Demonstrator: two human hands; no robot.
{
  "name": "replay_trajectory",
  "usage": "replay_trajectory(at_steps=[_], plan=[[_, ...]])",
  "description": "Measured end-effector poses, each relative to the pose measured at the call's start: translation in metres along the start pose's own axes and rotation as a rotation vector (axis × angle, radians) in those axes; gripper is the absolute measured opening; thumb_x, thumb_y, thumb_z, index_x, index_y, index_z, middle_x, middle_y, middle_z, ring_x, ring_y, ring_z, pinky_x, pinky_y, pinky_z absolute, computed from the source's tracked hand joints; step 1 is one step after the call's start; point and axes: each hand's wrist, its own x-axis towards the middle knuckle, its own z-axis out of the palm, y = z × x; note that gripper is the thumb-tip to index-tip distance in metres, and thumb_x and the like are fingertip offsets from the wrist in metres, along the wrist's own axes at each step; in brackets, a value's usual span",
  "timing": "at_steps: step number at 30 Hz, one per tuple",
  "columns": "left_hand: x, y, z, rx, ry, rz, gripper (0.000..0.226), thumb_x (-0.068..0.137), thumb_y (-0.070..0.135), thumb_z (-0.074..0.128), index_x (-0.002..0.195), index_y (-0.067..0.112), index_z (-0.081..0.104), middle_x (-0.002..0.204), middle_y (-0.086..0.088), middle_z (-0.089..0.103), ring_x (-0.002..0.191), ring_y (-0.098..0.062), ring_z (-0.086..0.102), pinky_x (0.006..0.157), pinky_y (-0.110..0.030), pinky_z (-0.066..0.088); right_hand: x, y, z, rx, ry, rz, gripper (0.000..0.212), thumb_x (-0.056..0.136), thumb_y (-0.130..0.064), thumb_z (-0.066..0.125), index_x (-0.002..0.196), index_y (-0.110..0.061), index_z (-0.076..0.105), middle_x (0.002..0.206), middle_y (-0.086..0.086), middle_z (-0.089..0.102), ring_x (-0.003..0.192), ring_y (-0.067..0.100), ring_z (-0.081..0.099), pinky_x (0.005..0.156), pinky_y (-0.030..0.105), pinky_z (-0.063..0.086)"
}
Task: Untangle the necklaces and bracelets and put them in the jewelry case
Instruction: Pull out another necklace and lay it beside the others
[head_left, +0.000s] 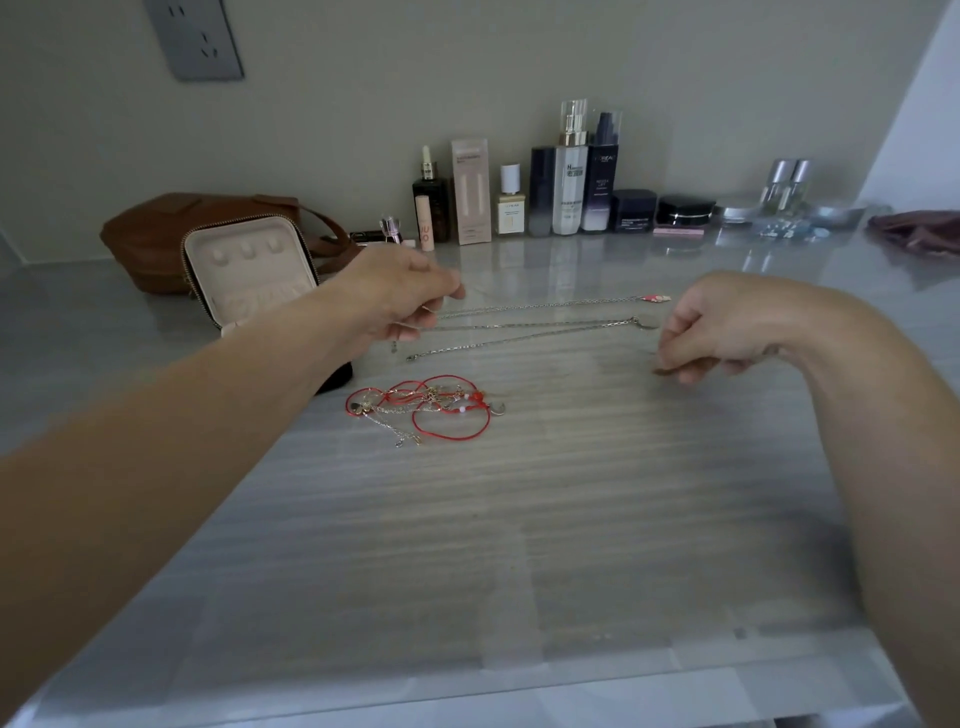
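Two thin silver necklaces (530, 323) were laid out in long lines across the grey tabletop (571, 493), running left to right at the far middle; the farther one ended at the right in a small red pendant (655, 298). Their left ends were pinched in the closed fingertips of the left hand (402, 299). The right hand (722, 330) was curled just beside the chains' right ends, fingertips drawn together; whether a strand was actually held there could not be told.

Nearer, a knot of red cord bracelets (428, 408) and fine chains was left tangled. The jewelry case (249, 270) stood open at the far left, partly hidden by the left forearm, with a brown bag (171, 228) behind it. Cosmetic bottles (566, 176) were lined along the far wall.

If the chains were lifted together by one end, they could probably twist round each other again. Dragged toward the case, a clasp might be caught in the red tangle. A hard pull could likely snap so fine a chain.
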Motion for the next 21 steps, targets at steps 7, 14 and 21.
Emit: replay_trajectory(at_steps=[7, 14, 21], plan=[[0.005, -0.010, 0.028, 0.248, -0.043, 0.086, 0.013, 0.084, 0.020, 0.065, 0.074, 0.012, 0.063, 0.057, 0.002, 0.053, 0.032, 0.002, 0.043, 0.036, -0.008, 0.033, 0.009, 0.018, -0.012, 0.100, 0.178, 0.094, 0.009, 0.079, 0.000, 0.062, 0.073, -0.006, 0.059, 0.046, 0.006, 0.063, 0.035, 0.005, 0.055, 0.036, 0.014, 0.037], [0.007, -0.018, 0.035, 0.409, -0.082, 0.184, 0.006, 0.080, 0.017, 0.069, 0.085, 0.013, 0.069, 0.070, 0.008, 0.060, 0.063, -0.005, 0.054, 0.063, -0.021, 0.047, 0.010, 0.026, -0.015, 0.118, 0.244, 0.072, 0.011, 0.077, 0.003, 0.064, 0.071, -0.006, 0.060, 0.062, 0.010, 0.059, 0.040, 0.008, 0.051, 0.048, 0.020, 0.042], [-0.013, -0.024, 0.017, 0.503, -0.055, 0.272, 0.005, 0.080, 0.023, 0.069, 0.082, 0.019, 0.067, 0.073, 0.011, 0.060, 0.066, -0.002, 0.054, 0.061, -0.012, 0.041, 0.017, 0.027, -0.013, -0.202, 0.208, 0.096, 0.015, 0.071, -0.014, 0.077, 0.065, -0.013, 0.063, 0.076, 0.011, 0.063, 0.075, 0.027, 0.057, 0.057, 0.025, 0.041]])
